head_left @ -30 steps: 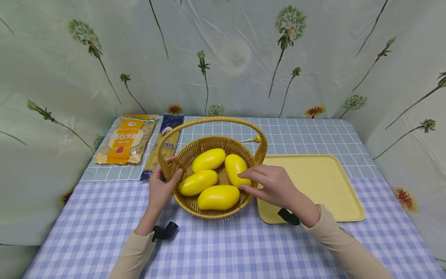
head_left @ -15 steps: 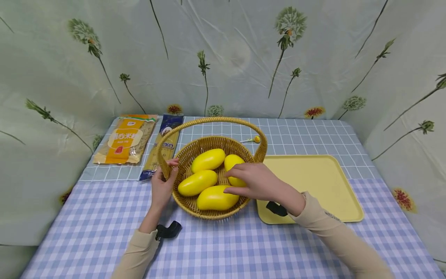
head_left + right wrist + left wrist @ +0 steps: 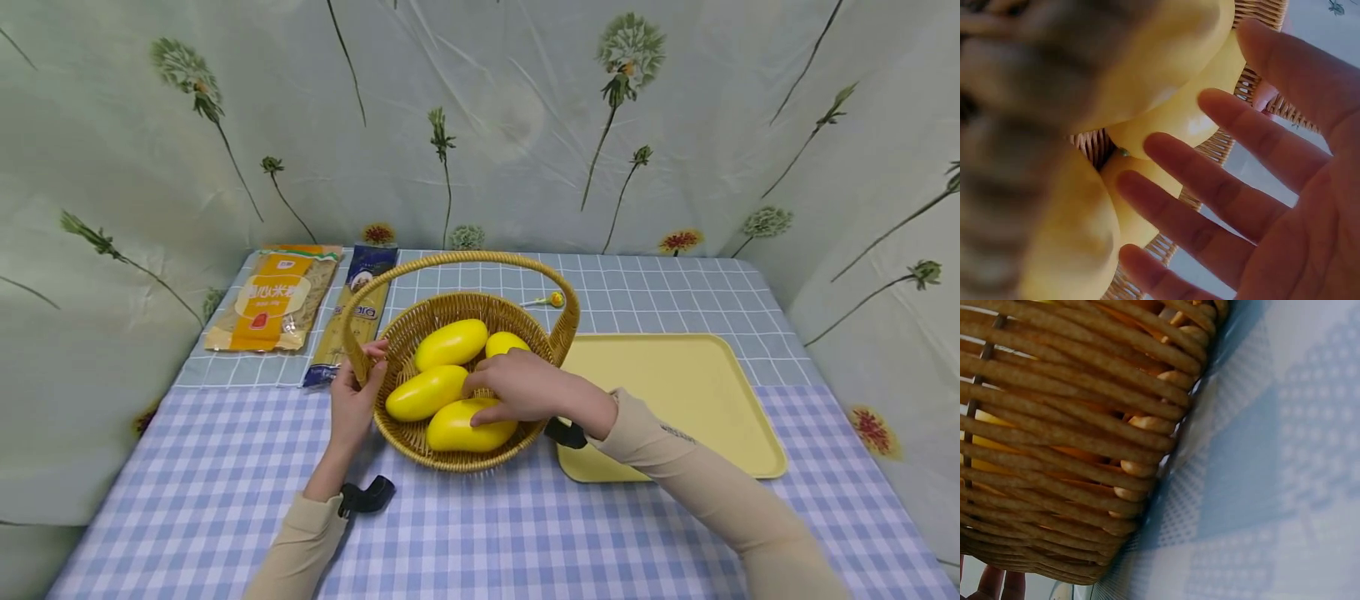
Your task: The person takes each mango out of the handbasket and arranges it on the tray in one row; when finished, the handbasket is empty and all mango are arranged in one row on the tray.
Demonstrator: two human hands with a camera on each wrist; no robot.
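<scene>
A woven basket (image 3: 408,446) with a tall arched handle holds several yellow mangoes. My left hand (image 3: 354,404) grips its left side at the handle's foot, thumb on the rim; in the left wrist view the fingertips (image 3: 1013,584) show past the weave. My right hand (image 3: 528,387) is inside the basket, above the front mango (image 3: 453,432) and the left mango (image 3: 426,393). It partly hides the right mango (image 3: 506,342); the back mango (image 3: 450,344) lies uncovered. In the right wrist view its fingers are spread and fairly straight beside the mangoes, curled round none.
Right of the basket lies a yellow tray (image 3: 675,400). Behind the basket is a lollipop (image 3: 555,299). An orange food packet (image 3: 273,300) and a blue-ended pasta packet (image 3: 352,312) lie at the back left. Checked cloth (image 3: 480,533) covers the table.
My right hand has moved left across the basket, from the right mango to above the front and left ones. My left hand has shifted slightly and stays at the handle's foot.
</scene>
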